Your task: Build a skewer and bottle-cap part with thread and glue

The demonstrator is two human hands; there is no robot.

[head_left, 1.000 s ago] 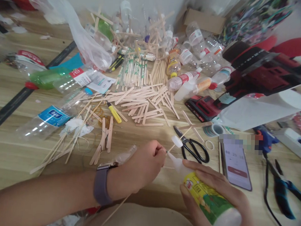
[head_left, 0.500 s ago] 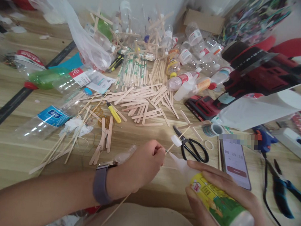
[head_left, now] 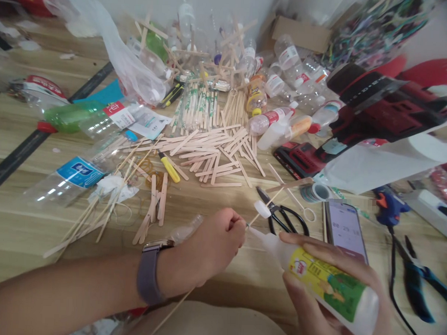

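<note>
My left hand (head_left: 215, 248) is closed round a thin wooden skewer (head_left: 255, 219), which slants up and right out of my fingers. A white bottle cap (head_left: 262, 209) is threaded on the skewer near its upper end. The skewer's other end shows below my wrist. My right hand (head_left: 337, 279) grips a glue bottle (head_left: 325, 283) with a yellow and green label. Its narrow nozzle points left, with the tip at the skewer just beside my left fingertips. Black-handled scissors (head_left: 286, 216) lie right behind the cap.
Loose craft sticks (head_left: 209, 157) are heaped in the middle, with plastic bottles (head_left: 285, 86) behind. A red cordless drill (head_left: 375, 109), a phone (head_left: 346, 230), a glue gun (head_left: 391, 205) and pliers (head_left: 417, 282) are on the right. A yellow-handled tool (head_left: 169, 168) lies left of the sticks.
The glue bottle has tipped flatter in my right hand and its nozzle tip has come closer to my left fingertips. My left hand has stayed nearly still.
</note>
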